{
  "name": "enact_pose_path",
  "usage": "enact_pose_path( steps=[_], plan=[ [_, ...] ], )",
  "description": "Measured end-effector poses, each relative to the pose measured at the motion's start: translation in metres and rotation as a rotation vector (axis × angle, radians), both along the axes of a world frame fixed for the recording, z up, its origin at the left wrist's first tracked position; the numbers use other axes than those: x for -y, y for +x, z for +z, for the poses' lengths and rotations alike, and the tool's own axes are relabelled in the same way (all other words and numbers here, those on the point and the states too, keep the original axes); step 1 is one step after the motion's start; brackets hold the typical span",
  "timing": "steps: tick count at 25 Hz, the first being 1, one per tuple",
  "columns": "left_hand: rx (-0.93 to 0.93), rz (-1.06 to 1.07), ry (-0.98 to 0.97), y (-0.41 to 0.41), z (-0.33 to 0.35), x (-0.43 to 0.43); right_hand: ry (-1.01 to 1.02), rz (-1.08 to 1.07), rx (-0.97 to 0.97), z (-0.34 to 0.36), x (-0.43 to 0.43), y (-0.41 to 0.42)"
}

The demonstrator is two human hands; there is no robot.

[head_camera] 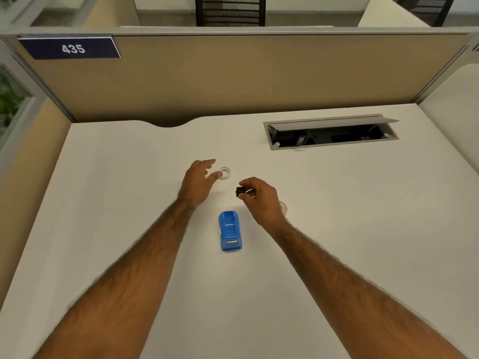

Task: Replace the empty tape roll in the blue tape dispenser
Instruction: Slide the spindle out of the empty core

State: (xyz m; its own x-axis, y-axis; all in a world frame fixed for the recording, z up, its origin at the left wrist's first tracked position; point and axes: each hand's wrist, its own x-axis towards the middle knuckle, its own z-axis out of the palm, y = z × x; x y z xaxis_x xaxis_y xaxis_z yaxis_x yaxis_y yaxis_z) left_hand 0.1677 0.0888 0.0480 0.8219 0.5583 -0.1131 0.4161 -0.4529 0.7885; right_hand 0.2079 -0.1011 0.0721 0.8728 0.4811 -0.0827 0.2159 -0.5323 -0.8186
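Note:
The blue tape dispenser (230,233) lies on the white desk (108,198) between my forearms, its roll bay showing no roll. A clear tape ring (226,172) lies flat beyond it. My left hand (198,183) hovers beside that ring with fingers spread, the thumb tip touching its left edge. My right hand (261,199) pinches a small black spindle (239,191) above the desk, just past the dispenser. A second pale tape ring (284,207) peeks out from behind my right wrist, mostly hidden.
An open cable hatch (330,133) with a raised grey lid sits in the desk at the back right. A beige partition (233,79) with a "435" sign (70,48) walls the far edge; another panel closes the left side.

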Motion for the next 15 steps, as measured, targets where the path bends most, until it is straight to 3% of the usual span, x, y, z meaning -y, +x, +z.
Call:
enact_pose_path(
  steps=[5,15],
  plan=[
    [0.085,0.077,-0.258,-0.05,0.029,0.035,0.051,0.028,-0.009,0.014,-0.006,-0.016],
    [0.065,0.085,-0.526,-0.086,0.052,0.06,0.116,0.101,0.017,0.025,-0.005,-0.046]
  ],
)
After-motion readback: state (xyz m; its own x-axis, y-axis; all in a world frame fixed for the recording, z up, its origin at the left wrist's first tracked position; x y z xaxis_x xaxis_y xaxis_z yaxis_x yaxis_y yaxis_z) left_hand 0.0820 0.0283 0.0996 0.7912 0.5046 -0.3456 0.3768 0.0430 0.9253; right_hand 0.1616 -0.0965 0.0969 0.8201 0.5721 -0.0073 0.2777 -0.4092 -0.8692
